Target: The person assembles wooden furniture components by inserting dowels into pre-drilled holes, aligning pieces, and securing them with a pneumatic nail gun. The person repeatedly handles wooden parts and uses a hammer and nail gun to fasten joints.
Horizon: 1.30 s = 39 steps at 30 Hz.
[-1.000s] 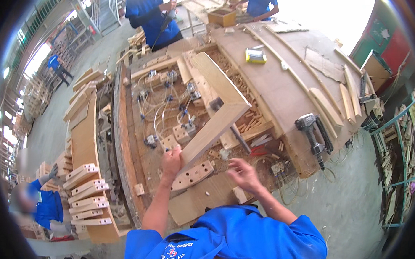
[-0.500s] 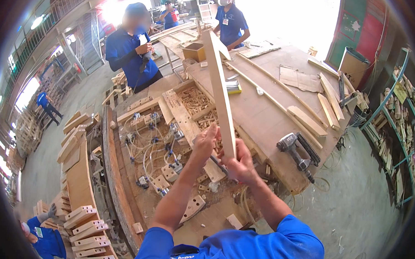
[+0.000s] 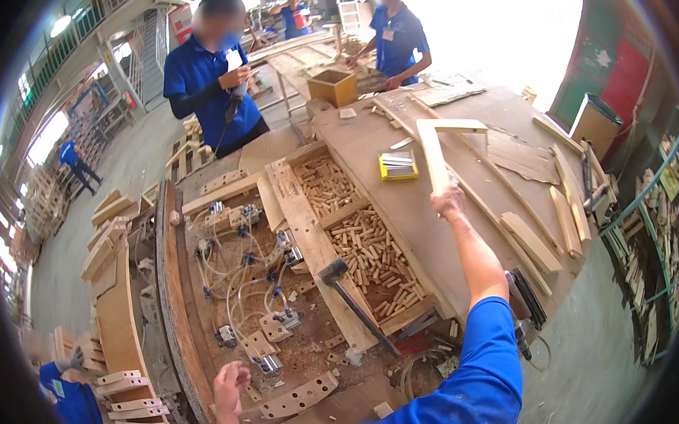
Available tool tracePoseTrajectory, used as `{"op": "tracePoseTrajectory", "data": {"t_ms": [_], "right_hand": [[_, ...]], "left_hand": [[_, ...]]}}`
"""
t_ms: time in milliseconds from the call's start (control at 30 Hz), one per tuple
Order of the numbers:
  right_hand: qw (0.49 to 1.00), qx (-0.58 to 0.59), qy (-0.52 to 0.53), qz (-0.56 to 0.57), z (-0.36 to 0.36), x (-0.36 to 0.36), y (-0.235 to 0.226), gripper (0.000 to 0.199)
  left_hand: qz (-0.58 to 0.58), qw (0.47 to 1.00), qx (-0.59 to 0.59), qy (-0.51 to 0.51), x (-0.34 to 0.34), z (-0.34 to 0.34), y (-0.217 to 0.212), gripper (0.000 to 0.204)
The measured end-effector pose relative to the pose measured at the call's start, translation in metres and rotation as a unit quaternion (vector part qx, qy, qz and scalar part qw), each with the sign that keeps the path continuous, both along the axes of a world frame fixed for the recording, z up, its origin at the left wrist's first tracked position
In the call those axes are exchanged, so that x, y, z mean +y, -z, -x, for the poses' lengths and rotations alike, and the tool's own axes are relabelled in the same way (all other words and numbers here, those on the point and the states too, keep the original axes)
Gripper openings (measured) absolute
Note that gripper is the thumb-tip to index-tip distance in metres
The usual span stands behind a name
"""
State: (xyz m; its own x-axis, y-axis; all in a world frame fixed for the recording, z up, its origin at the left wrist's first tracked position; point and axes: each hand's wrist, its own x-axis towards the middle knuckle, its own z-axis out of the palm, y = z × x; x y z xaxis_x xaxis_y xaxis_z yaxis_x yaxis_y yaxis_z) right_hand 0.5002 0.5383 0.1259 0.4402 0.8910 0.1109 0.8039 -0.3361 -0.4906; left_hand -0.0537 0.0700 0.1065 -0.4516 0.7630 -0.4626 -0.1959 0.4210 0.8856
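My right hand (image 3: 449, 201) is stretched out over the tabletop, closed around one leg of an L-shaped wooden piece (image 3: 436, 157). Its other leg points right, above the cardboard-coloured surface. Down at the lower left, my left hand (image 3: 230, 387) is empty, with loosely bent fingers apart. Near it lies a curved wooden part with holes (image 3: 300, 396). A black hammer (image 3: 359, 306) rests across a long plank (image 3: 309, 226). Right of the plank is a wooden bin (image 3: 404, 317) with two compartments of short wooden dowels (image 3: 362, 246).
Clear hoses and small cylinders (image 3: 248, 260) spread over the jig bench. A nail gun (image 3: 527, 301) lies by my right arm, partly hidden. Wood strips (image 3: 531, 241) and a yellow box (image 3: 397, 166) are on the table. Co-workers (image 3: 213, 80) stand beyond; another is at lower left.
My right hand has carried the wooden piece forward and right, turning it so its L shape shows. My left hand has left it and moved to the lower left. The hammer now lies on the plank.
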Motion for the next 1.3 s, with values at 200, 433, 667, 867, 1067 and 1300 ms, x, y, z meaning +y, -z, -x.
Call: {"op": "tracePoseTrajectory", "data": {"t_ms": [200,433,667,867,1067,1300], "right_hand": [[0.999,0.004,0.04,0.013,0.021,0.055,0.02,0.063],[0.988,-0.152,-0.007,0.013,0.035,0.039,0.047,0.073],[0.883,0.017,-0.284,-0.374,-0.013,-0.096,0.041,0.034],[0.91,0.274,-0.295,-0.101,0.048,-0.286,0.071,0.034],[0.91,0.271,-0.311,-0.032,0.078,-0.358,0.058,0.03],[0.909,0.165,-0.38,-0.052,0.112,-0.392,0.038,0.027]], "left_hand": [[0.075,0.992,-0.01,-0.105,-0.073,0.008,0.017,0.03],[0.083,0.99,-0.005,-0.116,-0.112,-0.004,0.02,0.031],[-0.061,0.995,0.021,-0.072,-0.126,-0.008,-0.001,0.033],[0.056,0.941,0.322,-0.087,-0.228,0.026,-0.068,0.027],[0.341,0.674,0.646,-0.109,-0.331,0.158,-0.105,0.03],[0.476,0.557,0.68,0.024,-0.386,0.251,-0.108,0.066]]}}
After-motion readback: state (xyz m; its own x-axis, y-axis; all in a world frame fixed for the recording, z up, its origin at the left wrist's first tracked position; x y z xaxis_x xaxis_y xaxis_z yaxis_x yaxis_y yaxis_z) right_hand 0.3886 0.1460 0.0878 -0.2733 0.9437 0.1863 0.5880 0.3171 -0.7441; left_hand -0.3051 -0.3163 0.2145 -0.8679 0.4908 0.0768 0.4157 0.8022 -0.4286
